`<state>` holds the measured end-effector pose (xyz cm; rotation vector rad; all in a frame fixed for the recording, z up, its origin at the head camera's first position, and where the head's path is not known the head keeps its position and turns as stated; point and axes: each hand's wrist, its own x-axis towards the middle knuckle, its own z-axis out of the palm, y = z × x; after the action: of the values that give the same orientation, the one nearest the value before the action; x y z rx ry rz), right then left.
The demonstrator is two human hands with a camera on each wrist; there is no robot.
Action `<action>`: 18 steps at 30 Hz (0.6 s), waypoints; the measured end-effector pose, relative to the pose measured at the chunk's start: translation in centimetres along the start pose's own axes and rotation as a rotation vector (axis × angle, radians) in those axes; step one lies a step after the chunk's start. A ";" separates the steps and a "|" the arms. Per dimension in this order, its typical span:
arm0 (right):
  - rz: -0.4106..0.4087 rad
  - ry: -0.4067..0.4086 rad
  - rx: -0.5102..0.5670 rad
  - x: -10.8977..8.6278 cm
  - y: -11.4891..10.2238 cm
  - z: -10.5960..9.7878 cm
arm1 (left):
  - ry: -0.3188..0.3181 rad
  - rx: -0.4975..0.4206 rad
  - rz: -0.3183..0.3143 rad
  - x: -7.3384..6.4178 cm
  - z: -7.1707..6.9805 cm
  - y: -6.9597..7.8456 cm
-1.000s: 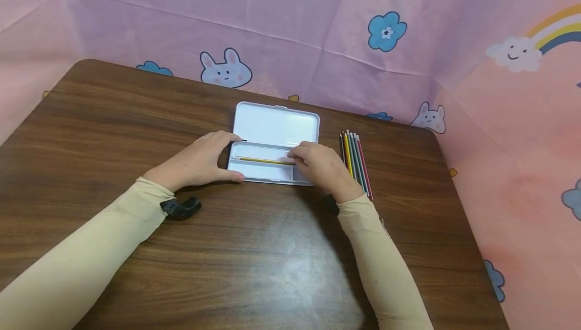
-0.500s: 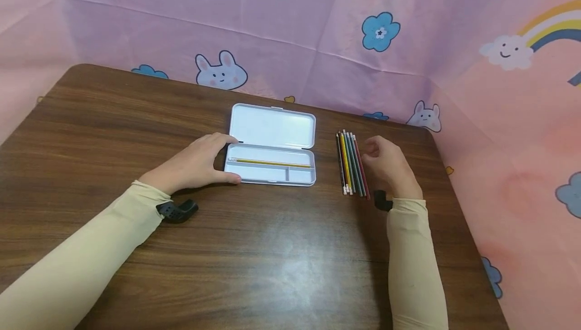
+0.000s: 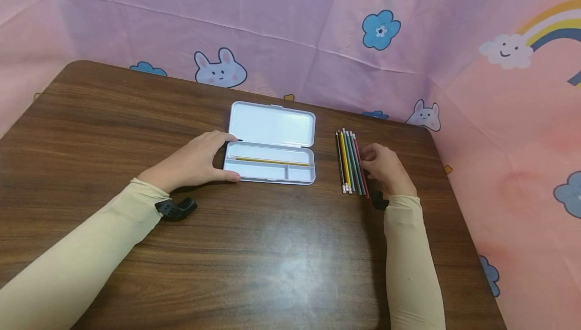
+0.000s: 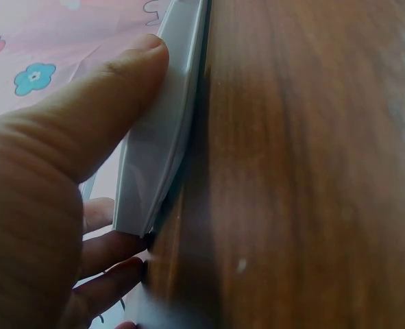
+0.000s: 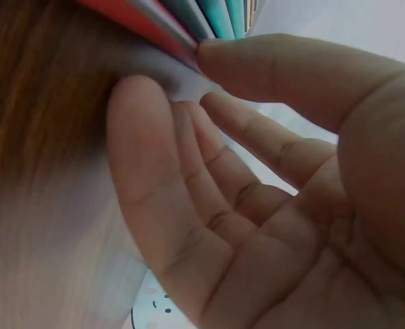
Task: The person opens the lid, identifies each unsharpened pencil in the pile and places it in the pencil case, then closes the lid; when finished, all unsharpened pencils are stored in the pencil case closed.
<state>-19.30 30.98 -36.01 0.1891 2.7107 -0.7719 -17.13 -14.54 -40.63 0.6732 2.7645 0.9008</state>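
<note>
A white pencil case (image 3: 256, 172) lies unfolded on the table, its lid (image 3: 272, 124) laid back. One yellow pencil (image 3: 272, 161) rests in its long rear compartment. My left hand (image 3: 192, 162) holds the case's left end, thumb along the front wall (image 4: 157, 116) and fingers round the back corner. To the right, several pencils (image 3: 348, 163) in black, yellow, grey-green and red lie side by side. My right hand (image 3: 386, 167) is just right of this row, fingers loosely bent. In the right wrist view, the thumb tip is right at the red pencil (image 5: 144, 24).
The brown wooden table (image 3: 254, 249) reaches back to a pink and purple patterned cloth (image 3: 281, 22) hanging behind and to the right. A strip of bare tabletop separates the case from the pencil row.
My right hand has left the yellow pencil in the case and moved right, past the pencil row, then slightly back to the red pencil. My left hand stays on the case.
</note>
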 end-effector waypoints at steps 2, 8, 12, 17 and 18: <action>0.010 0.000 -0.003 -0.1 -0.2 0.0 | -0.001 -0.005 0.001 0.0 0.0 0.0; 0.015 0.013 -0.020 -0.4 -0.3 0.0 | -0.003 -0.005 -0.006 0.1 0.0 0.0; 0.004 0.034 -0.038 -0.4 -0.2 0.0 | -0.004 -0.002 -0.005 0.1 0.0 -0.1; 0.014 0.015 -0.035 -0.4 -0.3 -0.1 | -0.005 -0.001 -0.001 0.1 0.0 0.0; 0.014 0.002 -0.033 -0.4 -0.3 -0.1 | -0.005 0.001 0.000 0.0 0.0 0.0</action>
<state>-19.00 30.71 -35.64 0.2011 2.7187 -0.7221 -17.18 -14.54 -40.65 0.6740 2.7603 0.8970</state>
